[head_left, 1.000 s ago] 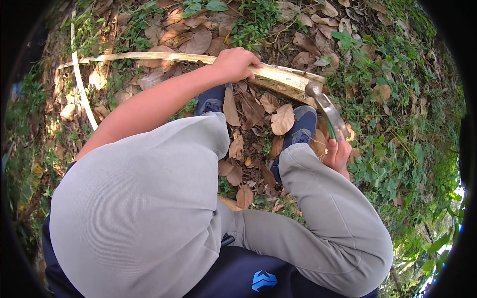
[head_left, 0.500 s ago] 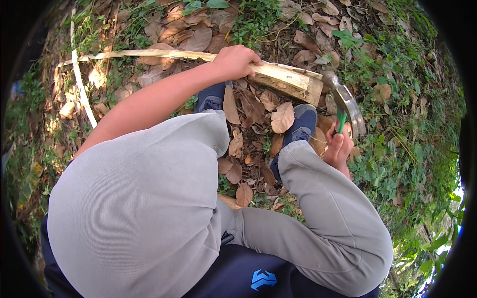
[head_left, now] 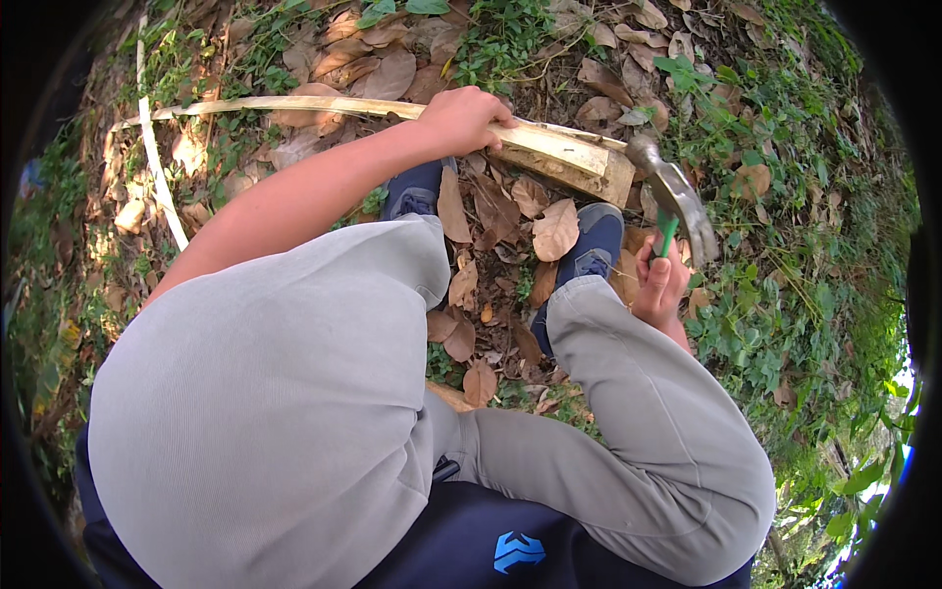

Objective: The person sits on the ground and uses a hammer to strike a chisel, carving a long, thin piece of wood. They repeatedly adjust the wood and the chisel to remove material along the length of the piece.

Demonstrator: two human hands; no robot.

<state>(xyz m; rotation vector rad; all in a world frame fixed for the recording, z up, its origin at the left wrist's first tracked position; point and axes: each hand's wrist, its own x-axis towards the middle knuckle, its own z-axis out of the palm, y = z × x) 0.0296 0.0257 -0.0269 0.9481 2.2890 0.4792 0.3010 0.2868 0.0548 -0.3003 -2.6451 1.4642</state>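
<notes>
My left hand (head_left: 463, 120) is wrapped over a long pale wooden strip (head_left: 561, 146), pressing it onto a thick wooden block (head_left: 616, 180). The strip runs far out to the left in a bend. At the right, my right hand (head_left: 660, 283) grips the green handle of a claw hammer (head_left: 675, 194). The hammer's striking face is close by the right end of the strip and block; whether it touches the wood I cannot tell. Its claw points down and to the right. I see no nail clearly.
My blue shoes (head_left: 596, 240) rest on the ground just below the block. Dry brown leaves (head_left: 556, 230) and green plants (head_left: 751, 285) cover the soil. Another thin pale strip (head_left: 155, 162) crosses the long one at the left. My grey trouser legs (head_left: 677, 412) fill the lower part.
The hammer has shifted slightly left and up, with its head a little turned, and my right hand has moved with it. My left hand still grips the strip.
</notes>
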